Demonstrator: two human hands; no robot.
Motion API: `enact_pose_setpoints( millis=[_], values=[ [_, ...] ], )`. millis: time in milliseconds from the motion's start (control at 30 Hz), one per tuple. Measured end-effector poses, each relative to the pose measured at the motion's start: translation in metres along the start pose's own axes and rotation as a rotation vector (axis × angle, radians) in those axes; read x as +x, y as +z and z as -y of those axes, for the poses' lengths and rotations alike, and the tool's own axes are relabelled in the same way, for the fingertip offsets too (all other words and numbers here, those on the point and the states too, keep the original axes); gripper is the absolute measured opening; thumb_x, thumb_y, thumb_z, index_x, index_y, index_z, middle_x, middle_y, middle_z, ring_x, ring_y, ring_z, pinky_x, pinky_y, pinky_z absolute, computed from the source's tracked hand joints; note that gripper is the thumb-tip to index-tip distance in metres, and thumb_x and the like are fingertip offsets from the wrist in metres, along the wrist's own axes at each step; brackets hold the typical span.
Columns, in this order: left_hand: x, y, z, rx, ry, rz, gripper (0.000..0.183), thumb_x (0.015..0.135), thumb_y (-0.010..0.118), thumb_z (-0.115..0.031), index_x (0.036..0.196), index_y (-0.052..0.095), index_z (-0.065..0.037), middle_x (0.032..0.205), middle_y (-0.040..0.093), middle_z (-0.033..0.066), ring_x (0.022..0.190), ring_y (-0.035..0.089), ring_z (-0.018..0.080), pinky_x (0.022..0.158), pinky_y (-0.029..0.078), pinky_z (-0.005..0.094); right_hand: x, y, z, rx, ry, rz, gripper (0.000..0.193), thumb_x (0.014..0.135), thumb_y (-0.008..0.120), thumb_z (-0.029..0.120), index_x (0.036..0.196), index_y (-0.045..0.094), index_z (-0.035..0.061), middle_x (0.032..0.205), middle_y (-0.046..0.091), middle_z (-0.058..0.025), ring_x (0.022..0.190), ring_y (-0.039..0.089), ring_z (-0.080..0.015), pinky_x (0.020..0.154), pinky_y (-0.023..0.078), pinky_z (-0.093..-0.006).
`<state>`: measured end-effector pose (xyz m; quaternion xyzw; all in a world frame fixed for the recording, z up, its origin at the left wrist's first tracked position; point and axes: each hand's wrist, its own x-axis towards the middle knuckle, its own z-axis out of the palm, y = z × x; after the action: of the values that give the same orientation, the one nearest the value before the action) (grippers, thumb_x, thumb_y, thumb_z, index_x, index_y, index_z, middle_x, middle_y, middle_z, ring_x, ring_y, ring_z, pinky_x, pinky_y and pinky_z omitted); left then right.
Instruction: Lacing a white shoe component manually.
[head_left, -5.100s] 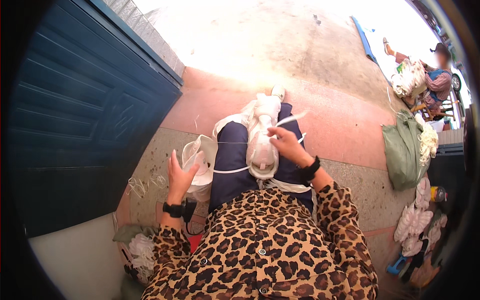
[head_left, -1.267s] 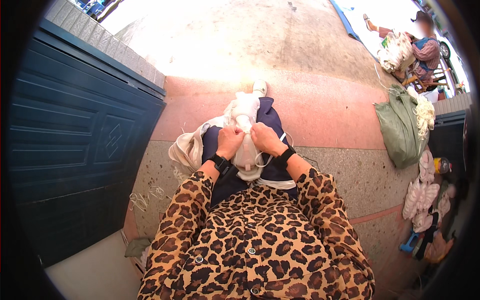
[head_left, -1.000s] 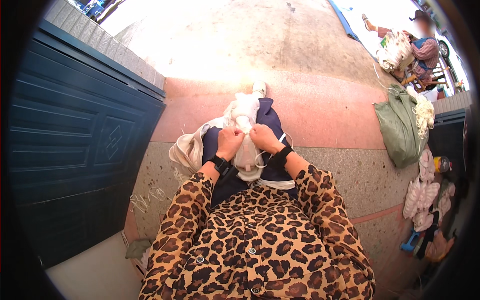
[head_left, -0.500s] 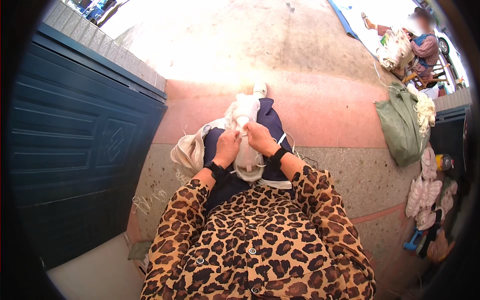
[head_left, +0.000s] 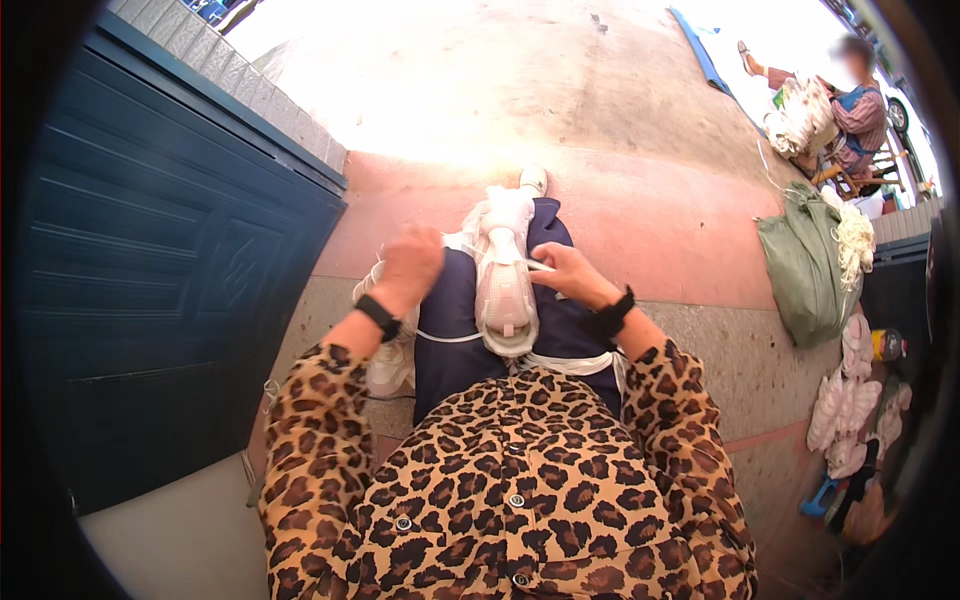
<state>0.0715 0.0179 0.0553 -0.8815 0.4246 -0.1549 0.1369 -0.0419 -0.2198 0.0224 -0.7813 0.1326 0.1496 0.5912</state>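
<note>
A pale sneaker lies between my thighs, its heel toward me and its front part in bright light. My right hand is just right of the shoe, thumb and fingers pinched on a white shoelace. Left of the shoe, my left hand is raised and curled closed, blurred by motion. A white strand runs from the shoe toward it, so it appears to grip the lace's other end; the fingertips are hidden. Another white cord crosses my left thigh, and a white band lies over the right.
More pale shoes hang or lie beside my left leg. A dark blue metal door stands at left. At right are a green sack, several pale shoes and a bottle. Another person sits far right with white items.
My hands, close together over the shoe before, have moved apart, the left one outward and the right one to the right. The white lace is drawn out between them and the shoe.
</note>
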Motion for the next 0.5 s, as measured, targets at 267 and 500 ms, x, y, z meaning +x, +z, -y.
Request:
enact_pose_setpoints(
  millis=[267,500],
  values=[
    [-0.144,-0.076,0.298,0.341,-1.089,-0.027,0.028,0.085,0.041,-0.027,0.086,0.05,0.0,0.084,0.059,0.0209,0.081,0.058,0.0368,0.066,0.047,0.0467,-0.118,-0.118,-0.009,0.334,-0.002,-0.232,0.02,0.08,0.06,0.014,0.096,0.06,0.0027,0.064,0.05,0.0042,0.054,0.045,-0.0036,0.048,0.037,-0.0176],
    [-0.25,-0.088,0.379,0.161,-1.462,-0.273,0.031,0.082,0.042,-0.021,0.095,0.054,0.005,0.087,0.061,0.0247,0.082,0.06,0.0356,0.067,0.048,0.0427,-0.218,-0.251,-0.034,1.277,-0.645,-0.406,0.021,0.091,0.044,0.01,0.108,0.045,-0.0023,0.063,0.034,0.0013,0.053,0.032,-0.0081,0.044,0.031,-0.0212]
  ],
)
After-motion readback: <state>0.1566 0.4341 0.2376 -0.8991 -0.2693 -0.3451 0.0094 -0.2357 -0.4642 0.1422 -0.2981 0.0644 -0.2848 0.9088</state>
